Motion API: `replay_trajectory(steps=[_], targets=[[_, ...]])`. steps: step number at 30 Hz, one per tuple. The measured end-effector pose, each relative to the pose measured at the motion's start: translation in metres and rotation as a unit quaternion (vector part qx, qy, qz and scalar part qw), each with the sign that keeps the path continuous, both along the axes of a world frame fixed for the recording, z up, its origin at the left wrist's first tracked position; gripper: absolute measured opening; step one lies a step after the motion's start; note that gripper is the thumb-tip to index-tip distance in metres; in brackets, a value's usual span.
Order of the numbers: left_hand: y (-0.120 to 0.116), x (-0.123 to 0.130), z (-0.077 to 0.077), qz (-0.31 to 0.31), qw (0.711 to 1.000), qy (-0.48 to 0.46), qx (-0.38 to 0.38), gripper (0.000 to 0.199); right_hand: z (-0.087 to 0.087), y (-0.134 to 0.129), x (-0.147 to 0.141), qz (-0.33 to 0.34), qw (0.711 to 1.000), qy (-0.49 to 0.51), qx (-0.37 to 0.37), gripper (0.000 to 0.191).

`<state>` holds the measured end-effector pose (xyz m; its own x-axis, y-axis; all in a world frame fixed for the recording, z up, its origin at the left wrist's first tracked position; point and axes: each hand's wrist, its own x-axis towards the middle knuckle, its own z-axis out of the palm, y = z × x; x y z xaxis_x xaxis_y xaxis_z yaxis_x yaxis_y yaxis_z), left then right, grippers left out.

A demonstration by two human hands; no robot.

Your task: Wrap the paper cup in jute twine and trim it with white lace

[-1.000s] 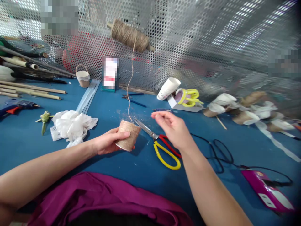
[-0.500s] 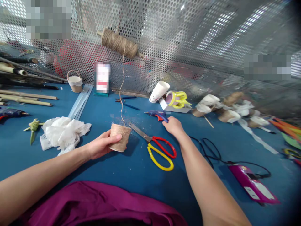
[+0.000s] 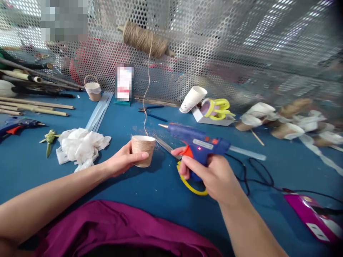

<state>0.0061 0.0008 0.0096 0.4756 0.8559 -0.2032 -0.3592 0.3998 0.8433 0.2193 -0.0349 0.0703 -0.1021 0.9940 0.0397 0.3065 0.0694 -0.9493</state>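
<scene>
While our left fingers are gripping the cup and our right fingers the glue gun, we are risking burns from its nozzle dipping close.

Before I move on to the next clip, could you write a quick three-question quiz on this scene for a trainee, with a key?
1. Multiple choice: what is the right hand holding?
a) scissors
b) a blue glue gun
c) a paper cup

2. True or false: the left hand is gripping a pair of pliers.

3. Fill in the blank: the thin strand of twine hanging toward the work comes from the ____ in front of the perforated metal panel.

Key:
1. b
2. False; it holds a twine-covered cup with its opening upward.
3. spool
</scene>
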Motion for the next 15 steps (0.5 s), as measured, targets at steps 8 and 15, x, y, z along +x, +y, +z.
replay_trajectory(steps=[8, 15], targets=[[0.003, 0.001, -0.011, 0.119, 0.988, 0.055, 0.078, 0.066, -0.005, -0.021, -0.020, -0.010, 0.999, -0.052, 0.010, 0.019], [0.002, 0.002, -0.011, 0.109, 0.989, 0.048, 0.083, 0.065, -0.015, -0.019, -0.018, -0.012, 0.992, -0.124, 0.025, 0.023]])
